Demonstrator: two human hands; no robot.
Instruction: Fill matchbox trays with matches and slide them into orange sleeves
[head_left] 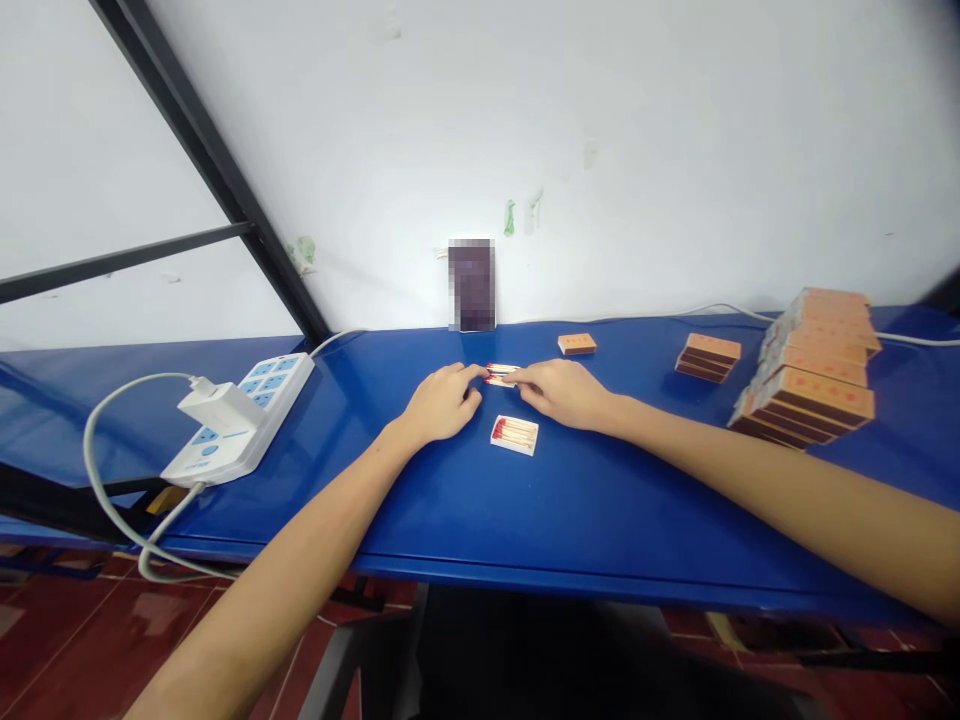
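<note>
Several loose red-tipped matches (502, 374) lie on the blue table between my hands. My left hand (447, 400) touches or nearly touches their red-headed end with its index finger; its other fingers are curled and the thumb is apart. My right hand (562, 392) points its index finger onto the matches from the right, with the thumb below. Whether either hand pinches a match is too small to tell. Nearer to me lies a white open tray (514, 449) of matches, their red heads to the left. Behind my right hand sits a closed matchbox (577, 344).
A large stack of matchboxes (814, 385) stands at the right, with a smaller stack (708, 358) beside it. A white power strip (259, 405) with a plugged adapter and looping cable is at the left. A blurred dark rectangle (472, 286) stands against the wall.
</note>
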